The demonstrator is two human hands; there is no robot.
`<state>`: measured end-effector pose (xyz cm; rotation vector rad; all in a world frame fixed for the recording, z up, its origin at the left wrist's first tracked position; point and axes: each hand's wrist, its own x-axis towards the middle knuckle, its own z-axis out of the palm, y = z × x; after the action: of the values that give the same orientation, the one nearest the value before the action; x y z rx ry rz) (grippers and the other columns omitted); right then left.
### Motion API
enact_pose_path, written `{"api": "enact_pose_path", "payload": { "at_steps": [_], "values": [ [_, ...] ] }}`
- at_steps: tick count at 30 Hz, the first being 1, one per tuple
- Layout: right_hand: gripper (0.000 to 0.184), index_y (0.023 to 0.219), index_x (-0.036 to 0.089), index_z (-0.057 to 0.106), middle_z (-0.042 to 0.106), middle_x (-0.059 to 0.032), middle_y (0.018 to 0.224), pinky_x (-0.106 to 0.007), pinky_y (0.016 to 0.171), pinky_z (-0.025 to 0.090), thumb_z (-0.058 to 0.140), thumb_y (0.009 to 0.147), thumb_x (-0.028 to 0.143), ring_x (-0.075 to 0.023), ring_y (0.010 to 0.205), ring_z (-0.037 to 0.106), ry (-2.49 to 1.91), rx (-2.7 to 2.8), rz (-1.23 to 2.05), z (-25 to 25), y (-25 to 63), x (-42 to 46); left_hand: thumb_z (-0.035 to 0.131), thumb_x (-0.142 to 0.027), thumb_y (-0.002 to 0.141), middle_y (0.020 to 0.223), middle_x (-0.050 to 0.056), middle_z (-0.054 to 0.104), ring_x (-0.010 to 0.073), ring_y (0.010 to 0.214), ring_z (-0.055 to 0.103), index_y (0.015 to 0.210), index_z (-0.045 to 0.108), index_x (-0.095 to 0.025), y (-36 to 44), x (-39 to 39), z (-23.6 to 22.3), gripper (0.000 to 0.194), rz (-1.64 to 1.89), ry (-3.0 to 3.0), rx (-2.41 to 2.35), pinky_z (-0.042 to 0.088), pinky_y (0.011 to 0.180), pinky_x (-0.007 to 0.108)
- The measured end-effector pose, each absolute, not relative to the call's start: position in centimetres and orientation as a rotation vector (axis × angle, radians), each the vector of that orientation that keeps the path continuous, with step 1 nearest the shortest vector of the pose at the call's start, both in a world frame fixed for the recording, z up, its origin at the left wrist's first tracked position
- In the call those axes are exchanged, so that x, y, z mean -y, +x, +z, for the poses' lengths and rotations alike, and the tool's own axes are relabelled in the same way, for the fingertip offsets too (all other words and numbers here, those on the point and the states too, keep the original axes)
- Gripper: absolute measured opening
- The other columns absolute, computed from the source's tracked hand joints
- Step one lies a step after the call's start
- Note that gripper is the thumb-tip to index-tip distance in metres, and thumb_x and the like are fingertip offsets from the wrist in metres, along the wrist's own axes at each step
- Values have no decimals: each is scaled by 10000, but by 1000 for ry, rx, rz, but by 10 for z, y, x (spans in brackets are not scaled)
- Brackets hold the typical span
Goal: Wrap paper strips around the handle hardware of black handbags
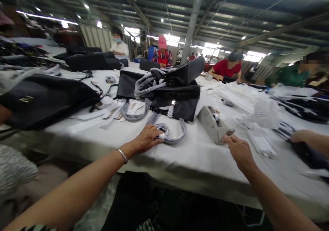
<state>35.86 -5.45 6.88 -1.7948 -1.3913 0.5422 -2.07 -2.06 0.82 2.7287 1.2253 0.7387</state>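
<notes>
On the near part of the table, my left hand (pixel 148 138) is closed on a bag handle (pixel 177 139) wrapped in clear plastic. The handle curves away to the right of my fingers, and a small white piece shows at my fingertips. A grey tape dispenser (pixel 212 125) stands to the right, a roll partly visible inside it. My right hand (pixel 238 150) pinches at the dispenser's front end; whatever lies between the fingertips is too small to make out. Just beyond my left hand lies a black bag (pixel 177 102) with a gold-coloured clasp, another plastic-wrapped handle (pixel 135 113) beside it.
More black bags (pixel 189 70) are piled behind. A large black bag (pixel 48 99) lies at left, near another person's hand (pixel 3 114). Paper strips (pixel 113 111) and white wrapping (pixel 264 111) cover parts of the table. At right, a co-worker's hand (pixel 304 136) touches a dark bag.
</notes>
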Motion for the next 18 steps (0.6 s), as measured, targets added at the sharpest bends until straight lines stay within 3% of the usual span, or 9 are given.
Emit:
{"api": "enact_pose_path", "payload": {
  "at_steps": [3, 6, 10, 13, 18],
  "values": [
    [409, 940, 177, 688, 697, -95, 903, -274, 616, 532, 576, 830, 555, -207, 820, 653, -1398, 1526, 905, 73, 282, 82, 619, -393, 877, 933, 84, 619, 253, 976, 512, 1119, 660, -195, -19, 22, 12, 315, 739, 2720, -1248, 391, 912, 385],
    [442, 920, 173, 683, 676, -67, 798, -215, 452, 458, 589, 821, 593, -145, 616, 613, -1143, 1523, 1279, 69, 204, 96, 604, -407, 886, 941, 95, 621, 263, 984, 526, 1130, 647, -177, -18, 22, 11, 338, 747, 2720, -1285, 394, 906, 389],
    [407, 869, 154, 667, 649, -37, 746, -162, 354, 345, 588, 811, 549, -85, 490, 525, -1204, 1521, 1367, 48, 155, 81, 609, -455, 876, 951, 103, 622, 266, 969, 550, 1231, 554, -126, -18, 25, 9, 487, 863, 2607, -1293, 415, 889, 384],
    [364, 857, 137, 657, 624, -16, 682, -152, 324, 280, 577, 797, 487, -59, 414, 453, -1388, 1502, 1394, 39, 154, 68, 687, -393, 828, 959, 98, 620, 267, 988, 554, 1296, 475, -102, -18, 27, 10, 591, 939, 2526, -1278, 426, 884, 375],
    [342, 866, 122, 665, 581, 4, 610, -145, 335, 228, 604, 780, 447, -42, 396, 402, -1468, 1430, 1423, 40, 157, 67, 684, -305, 838, 1002, 88, 628, 264, 1034, 552, 1269, 499, -152, -19, 31, 16, 493, 934, 2543, -1224, 421, 894, 373]
  ]
}}
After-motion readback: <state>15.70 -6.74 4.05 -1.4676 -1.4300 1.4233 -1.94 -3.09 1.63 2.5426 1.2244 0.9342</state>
